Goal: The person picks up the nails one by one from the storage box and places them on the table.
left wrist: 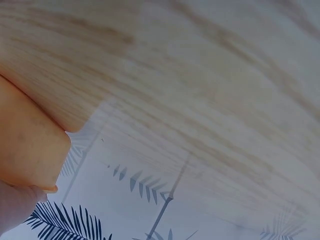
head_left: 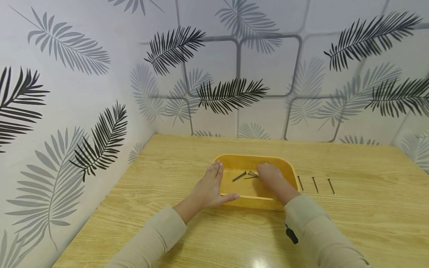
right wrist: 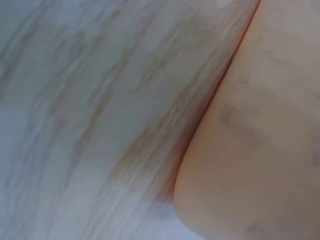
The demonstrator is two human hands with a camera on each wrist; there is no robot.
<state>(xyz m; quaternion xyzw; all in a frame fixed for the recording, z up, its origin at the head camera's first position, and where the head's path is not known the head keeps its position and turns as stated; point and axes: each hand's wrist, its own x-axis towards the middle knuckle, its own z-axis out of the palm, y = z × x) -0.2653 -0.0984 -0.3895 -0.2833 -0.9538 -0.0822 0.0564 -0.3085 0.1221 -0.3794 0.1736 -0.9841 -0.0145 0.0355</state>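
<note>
- A yellow tray (head_left: 288,165) sits near the middle of the wooden table (head_left: 362,216), its long sides running left to right across the head view.
- Inside it lie a few nails (head_left: 239,176); the clearest one points diagonally, its far end towards the right, and the others bunch just beside the right hand's fingertips.
- The right hand (head_left: 273,179) reaches down into the tray, knuckles up, fingers bent towards the bunched nails; whether it pinches one I cannot tell.
- The left hand (head_left: 209,188) is flat and open, its straight fingers lying along the tray's left wall and its thumb along the near rim.
- Three more nails (head_left: 315,184) lie in a row on the table just right of the tray, well spaced, each pointing roughly away from the person.
- Leaf-patterned walls (head_left: 67,111) close in the table at the back and left.
- Both wrist views show only blurred wood grain and the tray's yellow side.
</note>
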